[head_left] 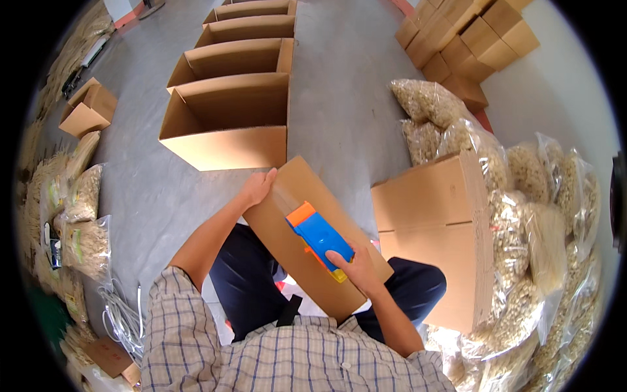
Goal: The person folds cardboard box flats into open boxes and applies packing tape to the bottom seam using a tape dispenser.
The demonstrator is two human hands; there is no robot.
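Observation:
A brown cardboard box rests across my lap, tilted, with its long closed face turned up. My left hand grips its far left corner, fingers bent over the edge. In my right hand is a blue and orange tape dispenser, lying slantwise against the box face. Its orange end points up and left, close to a strip of shiny clear tape running along the box toward the far edge. The thumb lies on the dispenser's blue side; the fingers beneath are partly hidden.
A row of open boxes stretches away ahead. Flat cardboard sheets stand upright at my right, beside clear bags of pale dried goods. More bags, a coiled cable and a small open box lie left. Boxes are stacked far right.

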